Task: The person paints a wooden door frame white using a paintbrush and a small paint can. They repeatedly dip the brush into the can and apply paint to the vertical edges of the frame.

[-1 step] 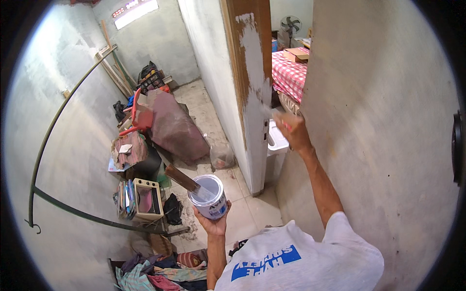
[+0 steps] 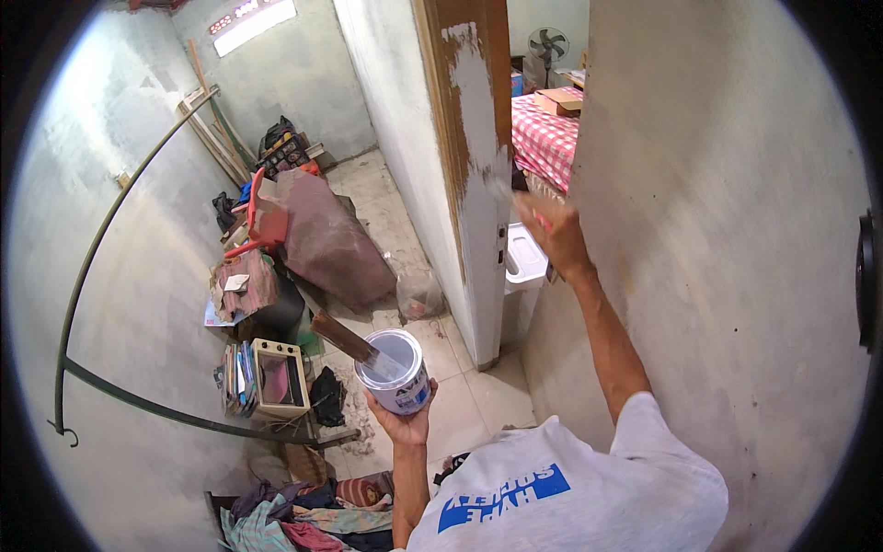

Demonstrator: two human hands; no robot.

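My left hand (image 2: 402, 425) is closed around the lower side of an open paint can (image 2: 409, 397), holding it upright from below. A flat brown wooden stick (image 2: 342, 337), its lower end whitened with paint, leans out over the can's rim. Raised at the right, my right hand (image 2: 557, 232) grips a paintbrush (image 2: 503, 193), blurred by motion, with a bit of red showing at the fingers. The bristles are at the edge of a wooden door frame (image 2: 441, 78), partly coated white, with brown wood showing along its left side and upper part.
Beyond the doorway are a bed with a checked cover (image 2: 544, 138), a fan (image 2: 548, 44) and a white bin (image 2: 526, 258). To the left stand a red chair (image 2: 267, 221), a covered bulky item (image 2: 326, 239), a toaster oven (image 2: 280, 377) and a curved metal bar (image 2: 110, 216). Clothes (image 2: 303, 515) lie below.
My right hand and the brush have moved slightly up along the door frame. The left hand keeps the paint can in nearly the same place.
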